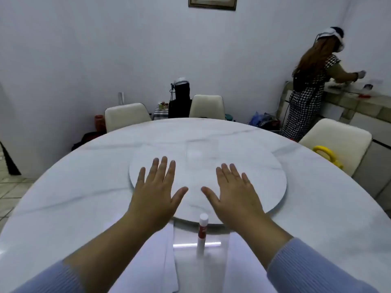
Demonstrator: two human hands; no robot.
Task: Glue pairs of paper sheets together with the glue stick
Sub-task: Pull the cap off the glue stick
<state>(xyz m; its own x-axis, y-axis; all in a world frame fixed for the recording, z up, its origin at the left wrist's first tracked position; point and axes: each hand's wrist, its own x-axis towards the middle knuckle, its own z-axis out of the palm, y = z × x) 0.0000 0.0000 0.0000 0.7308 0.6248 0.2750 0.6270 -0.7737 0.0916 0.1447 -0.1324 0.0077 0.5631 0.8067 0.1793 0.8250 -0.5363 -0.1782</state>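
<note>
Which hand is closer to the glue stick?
The right hand, though only slightly. The glue stick stands upright between the wrists, its cap just beside the right hand's heel. The left hand is a bit farther off. Both are spread open beyond it.

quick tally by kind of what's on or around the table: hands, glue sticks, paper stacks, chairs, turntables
hands: 2, left hand and right hand, both flat and holding nothing
glue stick: 1, upright
paper stacks: 1 clearly visible; sheets too pale to count
chairs: 3
turntable: 1
total: 8
</note>
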